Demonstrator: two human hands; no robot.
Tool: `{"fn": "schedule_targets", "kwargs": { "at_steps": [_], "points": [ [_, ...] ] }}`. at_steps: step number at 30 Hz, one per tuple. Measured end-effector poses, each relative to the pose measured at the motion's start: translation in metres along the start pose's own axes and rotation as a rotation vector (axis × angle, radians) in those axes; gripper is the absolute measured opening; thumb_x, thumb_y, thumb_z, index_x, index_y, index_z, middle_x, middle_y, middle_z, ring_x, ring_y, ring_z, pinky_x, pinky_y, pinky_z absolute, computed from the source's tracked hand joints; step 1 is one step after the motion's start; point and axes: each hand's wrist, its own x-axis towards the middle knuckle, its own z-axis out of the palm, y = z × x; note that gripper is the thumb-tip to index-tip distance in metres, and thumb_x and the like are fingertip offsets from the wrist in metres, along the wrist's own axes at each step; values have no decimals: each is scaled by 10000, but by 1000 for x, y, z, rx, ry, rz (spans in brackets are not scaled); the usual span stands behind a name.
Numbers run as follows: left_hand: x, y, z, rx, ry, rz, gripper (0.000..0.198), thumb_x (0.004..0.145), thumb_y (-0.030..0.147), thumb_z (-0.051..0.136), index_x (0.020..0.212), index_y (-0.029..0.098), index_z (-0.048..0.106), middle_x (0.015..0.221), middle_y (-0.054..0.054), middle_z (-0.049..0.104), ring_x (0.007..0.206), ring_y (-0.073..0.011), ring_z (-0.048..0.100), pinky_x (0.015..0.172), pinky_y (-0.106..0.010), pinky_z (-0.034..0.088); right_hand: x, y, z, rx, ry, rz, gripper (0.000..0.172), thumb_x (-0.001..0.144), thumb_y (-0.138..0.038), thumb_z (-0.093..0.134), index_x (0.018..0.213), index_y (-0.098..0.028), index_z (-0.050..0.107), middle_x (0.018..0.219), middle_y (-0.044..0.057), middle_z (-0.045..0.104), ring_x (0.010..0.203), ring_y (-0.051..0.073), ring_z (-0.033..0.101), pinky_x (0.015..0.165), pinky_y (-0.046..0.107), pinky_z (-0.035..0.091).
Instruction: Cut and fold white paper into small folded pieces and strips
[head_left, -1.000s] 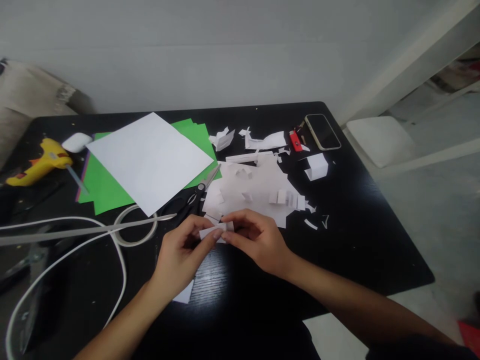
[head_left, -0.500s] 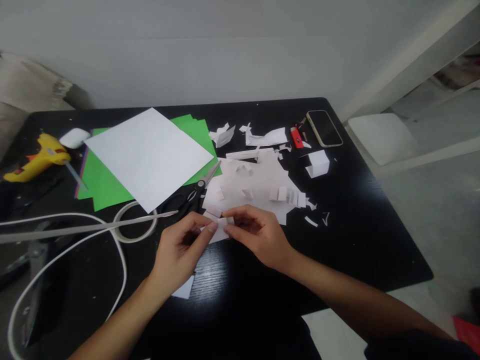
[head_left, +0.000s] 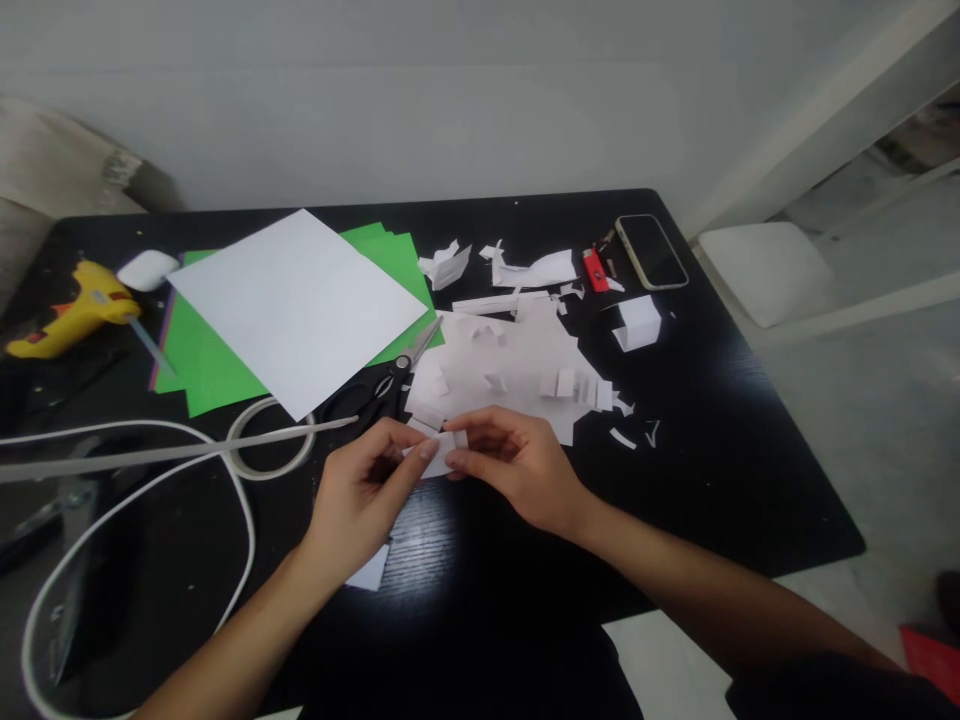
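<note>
A small white piece of paper (head_left: 444, 455) is pinched between my two hands above the black table. My left hand (head_left: 371, 485) grips its left end between thumb and index finger. At its right end, the thumb and fingers of my right hand (head_left: 517, 465) are closed on it. Just beyond my fingertips lies a large white paper sheet (head_left: 517, 350) with small folded paper pieces on it. Black scissors (head_left: 401, 368) rest beyond my left hand, blades toward the sheet. Below my left wrist, another white paper piece (head_left: 369, 570) is partly covered.
White paper (head_left: 300, 310) tops green sheets (head_left: 225, 365) at the left. A yellow glue gun (head_left: 75, 310), a tape roll (head_left: 274, 470) and a white cable (head_left: 251, 540) lie left. A folded paper box (head_left: 639, 322), red lighter (head_left: 595, 270) and phone (head_left: 651, 252) sit right, among paper scraps.
The paper piece between my hands is tilted slightly differently. Both hands keep nearly the same place and grip; the view has shifted a little.
</note>
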Motion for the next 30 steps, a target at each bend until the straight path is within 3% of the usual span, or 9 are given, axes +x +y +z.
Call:
{"fn": "schedule_targets", "kwargs": {
  "at_steps": [4, 9, 17, 22, 26, 30],
  "points": [
    [2, 3, 0, 33, 21, 41, 120, 955, 300, 691, 890, 207, 732, 715, 18, 700, 585, -105, 595, 535, -203, 477, 1, -2, 0, 5, 0, -13, 282, 758, -310, 916, 995, -221, 791, 767, -34, 743, 702, 144, 760, 788, 332, 685],
    [2, 0, 1, 10, 31, -32, 161, 945, 365, 714, 925, 208, 746, 767, -1, 734, 608, -122, 622, 565, -225, 526, 1, -3, 1, -12, 2, -10, 273, 759, -348, 914, 970, -224, 792, 751, -35, 726, 696, 147, 753, 783, 345, 692],
    [2, 1, 1, 49, 40, 45, 125, 935, 322, 714, 898, 204, 732, 730, 16, 697, 568, -93, 553, 508, -198, 433, 1, 0, 0, -11, -12, -23, 260, 781, -341, 901, 986, -219, 794, 771, -28, 736, 711, 148, 750, 788, 348, 692],
    [4, -1, 2, 28, 30, 8, 152, 937, 354, 719, 955, 205, 741, 861, -22, 760, 669, -125, 643, 572, -220, 499, -1, -1, 1, -62, 1, -36, 279, 805, -360, 882, 1025, -224, 774, 766, -32, 738, 730, 164, 763, 800, 361, 685],
    [4, -2, 2, 11, 17, 11, 190, 931, 345, 734, 1073, 220, 753, 921, -29, 781, 763, -146, 704, 657, -234, 552, -3, 2, 1, -122, 17, -47, 287, 806, -347, 878, 1028, -218, 747, 855, 6, 787, 762, 177, 773, 794, 356, 660],
    [4, 0, 1, 15, 3, 51, 88, 941, 292, 715, 946, 224, 771, 865, -6, 775, 711, -116, 680, 642, -205, 535, -3, 4, 0, -188, 29, -103, 256, 828, -289, 843, 1062, -240, 752, 965, 27, 792, 895, 191, 768, 845, 360, 644]
  ]
}}
